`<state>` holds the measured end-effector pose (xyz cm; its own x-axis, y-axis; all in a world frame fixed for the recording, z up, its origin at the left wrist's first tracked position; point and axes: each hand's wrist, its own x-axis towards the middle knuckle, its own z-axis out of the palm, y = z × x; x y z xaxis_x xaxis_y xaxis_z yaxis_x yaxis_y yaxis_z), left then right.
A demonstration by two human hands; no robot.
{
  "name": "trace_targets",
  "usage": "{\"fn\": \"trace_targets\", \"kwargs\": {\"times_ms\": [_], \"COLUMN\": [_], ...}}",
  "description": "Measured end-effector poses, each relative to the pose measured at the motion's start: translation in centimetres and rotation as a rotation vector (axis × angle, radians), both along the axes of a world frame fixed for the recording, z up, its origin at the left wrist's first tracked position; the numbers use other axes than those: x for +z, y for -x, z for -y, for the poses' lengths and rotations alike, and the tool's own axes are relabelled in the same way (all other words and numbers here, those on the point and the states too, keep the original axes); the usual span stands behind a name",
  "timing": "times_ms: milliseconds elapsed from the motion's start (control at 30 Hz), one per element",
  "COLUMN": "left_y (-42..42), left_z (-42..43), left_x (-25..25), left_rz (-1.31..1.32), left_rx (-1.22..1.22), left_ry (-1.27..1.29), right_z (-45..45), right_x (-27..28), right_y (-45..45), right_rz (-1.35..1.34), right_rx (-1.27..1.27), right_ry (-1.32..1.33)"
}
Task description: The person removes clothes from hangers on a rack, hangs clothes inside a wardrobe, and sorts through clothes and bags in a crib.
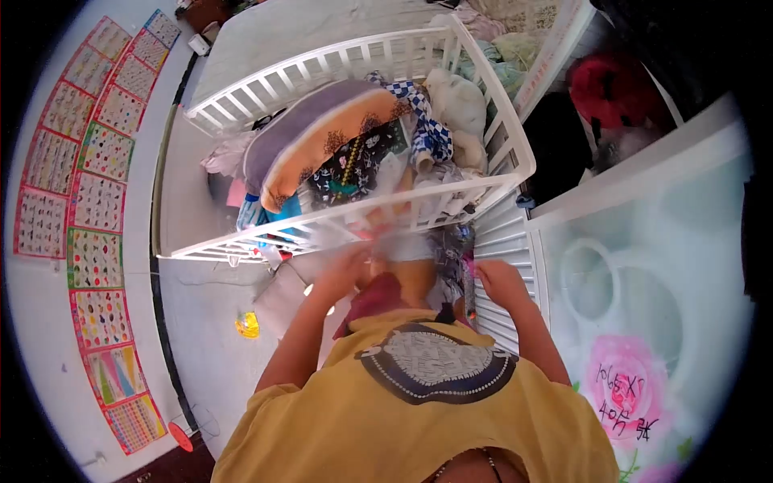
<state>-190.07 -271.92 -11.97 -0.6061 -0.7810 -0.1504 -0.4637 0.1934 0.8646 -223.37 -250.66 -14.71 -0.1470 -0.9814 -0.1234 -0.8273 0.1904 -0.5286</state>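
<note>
Head view: left hand (346,270) and right hand (499,283) extend forward.

Fabrics (322,145) lie in the crib (185,201), which stands before a far bed (274,44), with charts (98,201) left and a panel (620,298) near right.
</note>
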Motion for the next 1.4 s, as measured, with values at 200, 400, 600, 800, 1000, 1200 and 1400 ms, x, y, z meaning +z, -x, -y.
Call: {"fn": "trace_targets", "kwargs": {"times_ms": [200, 400, 600, 800, 1000, 1200, 1400], "left_y": [-2.3, 1.6, 5.1, 10.0, 12.7, 13.3, 14.2], "left_z": [12.9, 20.1, 24.5, 25.7, 24.8, 24.1, 25.3], "left_x": [-5.7, -1.5, -4.0, -1.7, 2.6, 2.5, 2.8], "left_rz": [-0.111, -0.103, -0.159, -0.136, -0.007, 0.005, -0.083], "left_rx": [0.052, -0.074, -0.214, -0.297, -0.219, -0.143, -0.271], "left_ry": [0.06, -0.142, -0.261, -0.199, -0.228, -0.281, -0.269], "right_z": [16.8, 22.7, 21.5, 21.6, 24.8, 22.8, 23.7], "right_x": [-1.3, 4.0, 3.2, 10.1, 16.2, 12.8, 19.4], "right_y": [-3.6, -6.1, 2.8, 19.7, 35.4, 42.7, 25.9], "right_rz": [-0.097, -0.022, -0.023, -0.127, -0.712, -0.244, 0.606], "right_rx": [0.165, 0.124, -0.609, -1.145, -1.491, -1.649, -1.364], "right_ry": [0.003, 0.088, 0.325, 0.656, 0.776, 0.858, 1.454]}}
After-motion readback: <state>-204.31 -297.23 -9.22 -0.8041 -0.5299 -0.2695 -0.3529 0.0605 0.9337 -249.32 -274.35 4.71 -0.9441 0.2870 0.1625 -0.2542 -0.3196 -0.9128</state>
